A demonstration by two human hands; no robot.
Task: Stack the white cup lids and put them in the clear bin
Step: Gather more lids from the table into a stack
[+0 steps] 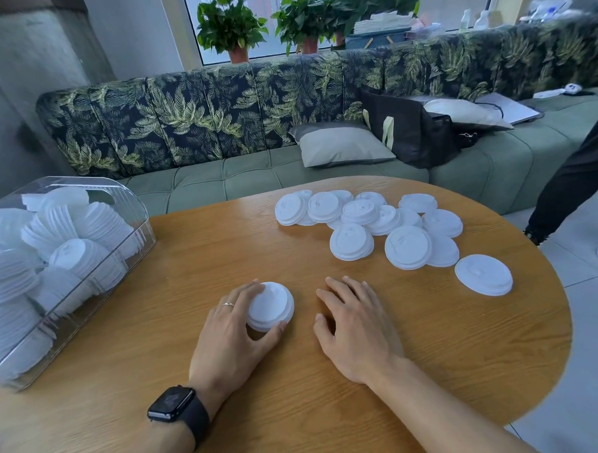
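My left hand [232,335] grips a short stack of white cup lids [271,306] that stands on the wooden table, thumb on its near side and fingers on its far side. My right hand [354,318] rests flat on the table just right of the stack, fingers spread and holding nothing. Several loose white lids [369,225] lie scattered and overlapping at the far right of the table, with one single lid [483,274] apart near the right edge. The clear bin [132,216] stands at the left edge, filled with several stacks of lids.
The round wooden table [297,380] ends close on the right and at the back. Behind it runs a green sofa [240,174] with a leaf-print back, cushions and a dark bag [410,132]. A person's dark-clad leg [576,176] stands at the right.
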